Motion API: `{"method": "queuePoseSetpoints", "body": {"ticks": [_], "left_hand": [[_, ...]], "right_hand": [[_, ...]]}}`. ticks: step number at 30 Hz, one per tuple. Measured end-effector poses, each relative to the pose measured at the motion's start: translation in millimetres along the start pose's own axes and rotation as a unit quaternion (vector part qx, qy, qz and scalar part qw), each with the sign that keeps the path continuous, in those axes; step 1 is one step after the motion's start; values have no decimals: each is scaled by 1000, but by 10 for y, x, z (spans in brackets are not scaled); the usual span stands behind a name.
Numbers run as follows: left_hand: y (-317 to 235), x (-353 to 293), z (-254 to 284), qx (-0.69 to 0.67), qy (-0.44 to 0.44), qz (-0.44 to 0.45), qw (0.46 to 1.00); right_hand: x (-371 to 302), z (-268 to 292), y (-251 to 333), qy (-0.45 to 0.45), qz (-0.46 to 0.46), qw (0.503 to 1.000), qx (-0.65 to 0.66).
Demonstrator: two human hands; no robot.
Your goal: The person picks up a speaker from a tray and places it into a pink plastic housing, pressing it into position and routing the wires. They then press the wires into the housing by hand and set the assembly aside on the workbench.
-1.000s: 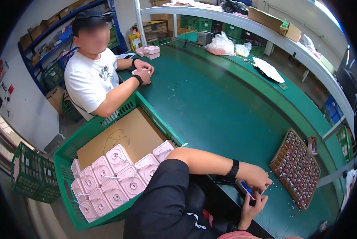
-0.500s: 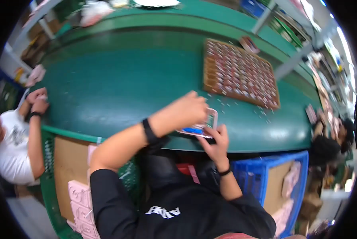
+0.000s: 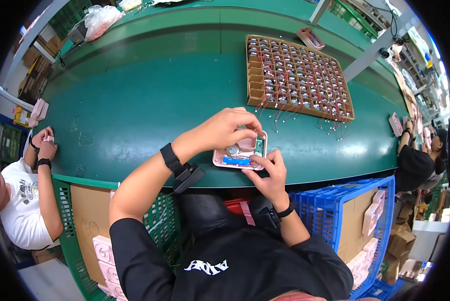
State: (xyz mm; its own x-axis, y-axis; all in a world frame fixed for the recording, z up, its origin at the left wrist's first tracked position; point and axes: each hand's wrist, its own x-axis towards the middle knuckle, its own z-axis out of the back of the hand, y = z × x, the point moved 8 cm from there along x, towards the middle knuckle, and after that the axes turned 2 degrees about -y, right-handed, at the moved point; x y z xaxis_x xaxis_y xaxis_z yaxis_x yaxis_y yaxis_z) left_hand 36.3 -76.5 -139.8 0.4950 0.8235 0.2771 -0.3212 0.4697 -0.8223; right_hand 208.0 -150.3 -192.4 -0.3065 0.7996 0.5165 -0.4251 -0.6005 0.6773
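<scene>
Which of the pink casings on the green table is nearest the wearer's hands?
The open pink casing between the left hand and right hand, with a blue cylinder inside; the others are farther off, such as the casing behind the cardboard tray.

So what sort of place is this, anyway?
It looks like an electronics assembly workshop. On the green workbench is a divided cardboard tray of wired parts; an open pink casing shows a circuit board; a blue crate holds more pink pieces.

my left hand [image 3: 230, 128] hides some upper rim of the shallow pink plastic casing [image 3: 218, 159]; what its fingertips pinch, i cannot tell. my right hand [image 3: 272, 176] covers a lower corner. the view's bottom edge crops the green perforated plastic crate [image 3: 77, 251].
</scene>
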Motion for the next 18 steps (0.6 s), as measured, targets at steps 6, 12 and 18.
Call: {"method": "queuePoseSetpoints", "body": {"ticks": [6, 12, 18], "left_hand": [[-263, -7, 32, 171, -29, -150, 973], [-441, -47, -34, 210, -36, -213, 953], [-407, -29, -90, 178, -37, -197, 963]], "right_hand": [[42, -40, -43, 9, -11, 1000, -2], [39, -36, -53, 5, -8, 1000, -6], [25, -45, -75, 10, -6, 1000, -13]]}}
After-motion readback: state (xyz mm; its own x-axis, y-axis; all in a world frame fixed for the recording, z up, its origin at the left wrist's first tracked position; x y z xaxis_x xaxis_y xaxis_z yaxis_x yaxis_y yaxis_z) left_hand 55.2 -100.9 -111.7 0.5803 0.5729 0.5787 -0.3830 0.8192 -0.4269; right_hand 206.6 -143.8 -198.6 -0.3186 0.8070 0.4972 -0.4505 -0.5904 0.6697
